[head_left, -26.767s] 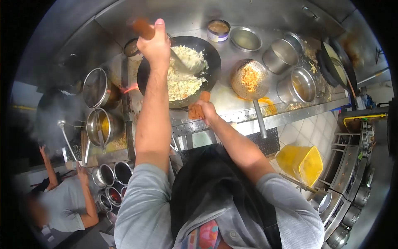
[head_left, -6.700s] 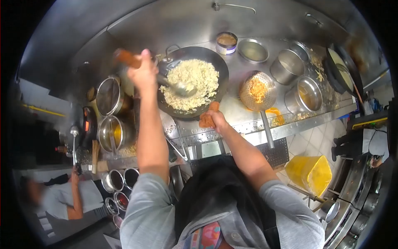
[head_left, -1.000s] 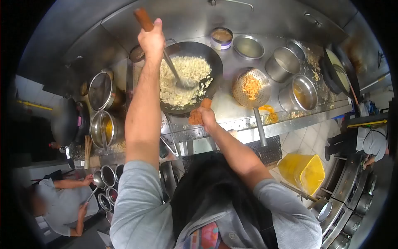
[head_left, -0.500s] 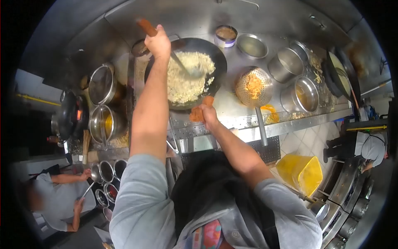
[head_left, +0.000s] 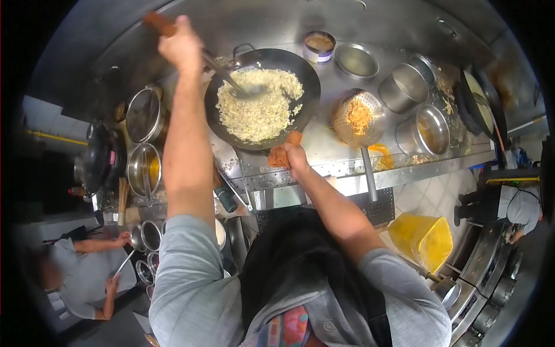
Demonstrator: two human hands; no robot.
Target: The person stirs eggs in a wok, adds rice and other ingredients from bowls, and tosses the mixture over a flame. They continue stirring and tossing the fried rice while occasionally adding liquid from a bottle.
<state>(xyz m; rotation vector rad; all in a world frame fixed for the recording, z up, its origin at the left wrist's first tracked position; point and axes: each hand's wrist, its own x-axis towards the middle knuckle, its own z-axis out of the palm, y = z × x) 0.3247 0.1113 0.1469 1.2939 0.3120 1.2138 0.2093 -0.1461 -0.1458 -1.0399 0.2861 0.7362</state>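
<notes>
My left hand [head_left: 181,47] is closed round the wooden handle of a long ladle [head_left: 221,70], high at the upper left. The ladle's bowl, slightly blurred, lies on pale, crumbly food [head_left: 254,118] spread across a large dark wok [head_left: 309,81]. At the wok's near edge, my right hand [head_left: 296,159] is closed on an orange-brown cloth [head_left: 279,157], pressed against the rim. The part of the rim under the cloth is hidden.
Right of the wok are a perforated strainer [head_left: 343,121] with orange shreds, a tin [head_left: 318,54] and metal pots [head_left: 403,88]. More pots [head_left: 139,168] stand left. A yellow bin [head_left: 420,240] is lower right. One person [head_left: 87,274] is lower left, another [head_left: 517,205] far right.
My left hand has moved left and slightly up, and the ladle's bowl has shifted left over the food. My right hand remains on the cloth at the wok's edge.
</notes>
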